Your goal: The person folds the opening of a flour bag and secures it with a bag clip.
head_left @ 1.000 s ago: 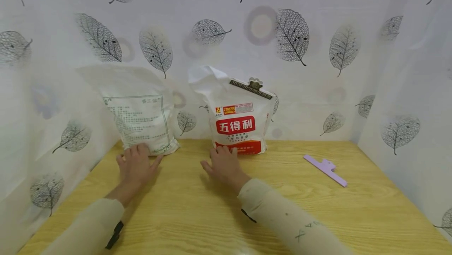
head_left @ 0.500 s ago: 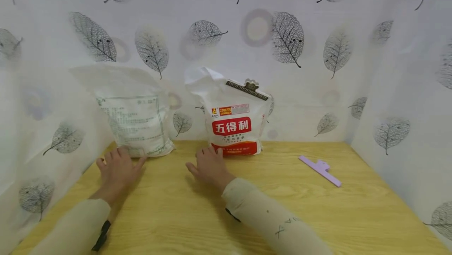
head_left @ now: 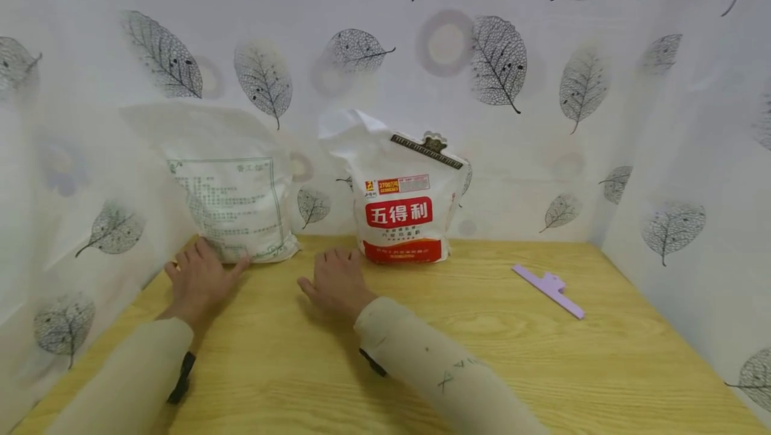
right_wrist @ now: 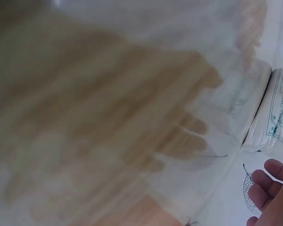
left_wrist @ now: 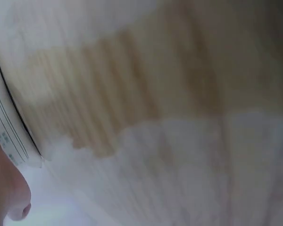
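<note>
While resting the left hand [head_left: 201,281], loose and grasping nothing, at the foot of the green-printed bag [head_left: 235,201] near the table [head_left: 271,355]'s back-left corner, draws the right hand [head_left: 338,283], equally released, leftward off the red-labelled bag [head_left: 409,194] at the back edge, apparently leaving both bags unsupported.

Wood-grain bench [head_left: 560,365], and it's carrying a green-printed bag [head_left: 231,197] at ten o'clock, a red-labelled bag [head_left: 400,211] up at twelve, a lilac clip [head_left: 548,291] lying at two!

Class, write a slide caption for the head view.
Left hand by the green-printed bag, right hand near the red-labelled bag, purple clip on the table.
</note>
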Motion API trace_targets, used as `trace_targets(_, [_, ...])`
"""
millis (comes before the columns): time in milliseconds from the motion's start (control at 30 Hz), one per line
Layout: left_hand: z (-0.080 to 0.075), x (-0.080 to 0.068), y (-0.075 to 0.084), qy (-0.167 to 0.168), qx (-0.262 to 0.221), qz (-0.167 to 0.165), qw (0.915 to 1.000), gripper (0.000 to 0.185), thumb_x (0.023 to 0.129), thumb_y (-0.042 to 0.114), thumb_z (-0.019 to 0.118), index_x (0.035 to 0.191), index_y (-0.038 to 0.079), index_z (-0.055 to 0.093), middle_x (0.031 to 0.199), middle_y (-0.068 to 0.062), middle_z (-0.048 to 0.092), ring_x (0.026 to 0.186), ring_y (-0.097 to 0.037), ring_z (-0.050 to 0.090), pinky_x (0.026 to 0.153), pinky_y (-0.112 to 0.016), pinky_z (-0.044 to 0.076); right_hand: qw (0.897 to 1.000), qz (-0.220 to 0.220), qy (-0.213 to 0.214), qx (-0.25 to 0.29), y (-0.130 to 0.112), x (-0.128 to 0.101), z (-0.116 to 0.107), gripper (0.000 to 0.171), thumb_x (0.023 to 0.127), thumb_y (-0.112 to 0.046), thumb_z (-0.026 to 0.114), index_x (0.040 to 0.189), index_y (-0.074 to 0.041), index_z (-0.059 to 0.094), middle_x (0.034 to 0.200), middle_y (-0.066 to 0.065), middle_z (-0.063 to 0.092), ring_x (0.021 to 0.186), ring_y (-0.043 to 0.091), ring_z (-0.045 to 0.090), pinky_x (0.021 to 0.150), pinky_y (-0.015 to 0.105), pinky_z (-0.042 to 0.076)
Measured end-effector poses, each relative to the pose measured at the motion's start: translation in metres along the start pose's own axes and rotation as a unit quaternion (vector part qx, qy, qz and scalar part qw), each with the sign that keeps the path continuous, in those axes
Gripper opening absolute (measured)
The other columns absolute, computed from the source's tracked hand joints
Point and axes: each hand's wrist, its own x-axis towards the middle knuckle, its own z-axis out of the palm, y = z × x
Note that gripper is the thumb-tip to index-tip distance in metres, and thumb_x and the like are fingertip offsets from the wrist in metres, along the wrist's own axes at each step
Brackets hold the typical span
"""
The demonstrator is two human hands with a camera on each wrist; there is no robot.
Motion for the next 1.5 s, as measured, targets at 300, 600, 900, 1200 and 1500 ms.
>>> trace_targets(300, [-0.006, 0.02, -0.016, -0.077, -0.077, -0.012, 0.994, 0.136, 0.075, 0.074, 0.069, 0.149, -0.014, -0.003, 0.142, -0.049, 0.023, 0.123, -0.065, 0.025, 0.088, -0.07, 0.021, 1.0, 0.009, 0.004, -0.002, 0.013, 0.003, -0.001, 0.064, 0.099, -0.066, 0.037, 0.129, -0.013, 0.056, 0.131, 0.005, 0.059, 0.122, 0.023, 0.052, 0.106, 0.053, 0.037])
trace_targets(600, [-0.027, 0.042, -0.026, -0.161, -0.184, -0.121, 0.962, 0.142, 0.07, 0.068, 0.079, 0.152, -0.007, -0.011, 0.154, -0.041, 0.013, 0.138, -0.062, 0.015, 0.103, -0.079, 0.017, 0.999, -0.003, -0.029, 0.021, 0.014, 0.007, 0.004, 0.07, 0.099, -0.066, 0.038, 0.14, -0.01, 0.05, 0.139, 0.009, 0.054, 0.128, 0.026, 0.047, 0.108, 0.051, 0.036])
trace_targets(900, [-0.02, 0.048, -0.02, -0.188, -0.17, -0.097, 0.9625, 0.136, 0.073, 0.069, 0.076, 0.153, -0.009, -0.001, 0.153, -0.042, 0.008, 0.138, -0.061, 0.009, 0.106, -0.077, 0.015, 0.998, -0.009, -0.04, 0.042, 0.01, 0.008, 0.004, 0.071, 0.097, -0.068, 0.039, 0.138, -0.011, 0.051, 0.142, 0.008, 0.053, 0.133, 0.027, 0.044, 0.115, 0.057, 0.029])
trace_targets(1200, [-0.01, 0.042, -0.003, -0.18, -0.164, -0.128, 0.9614, 0.142, 0.064, 0.076, 0.076, 0.15, -0.009, 0.003, 0.151, -0.04, 0.004, 0.137, -0.059, 0.008, 0.101, -0.078, 0.016, 0.995, 0.003, -0.049, 0.092, 0.012, 0.011, 0.005, 0.071, 0.096, -0.066, 0.045, 0.138, -0.01, 0.049, 0.141, 0.008, 0.052, 0.134, 0.026, 0.043, 0.117, 0.054, 0.027])
trace_targets(1500, [0.001, 0.037, 0.006, -0.159, -0.182, -0.126, 0.9621, 0.136, 0.06, 0.079, 0.077, 0.145, -0.006, 0.014, 0.141, -0.035, 0.033, 0.128, -0.054, 0.033, 0.097, -0.067, 0.026, 0.995, -0.013, -0.063, 0.082, 0.02, 0.018, 0.005, 0.08, 0.096, -0.069, 0.042, 0.144, -0.005, 0.045, 0.143, 0.011, 0.052, 0.135, 0.027, 0.045, 0.114, 0.044, 0.035])
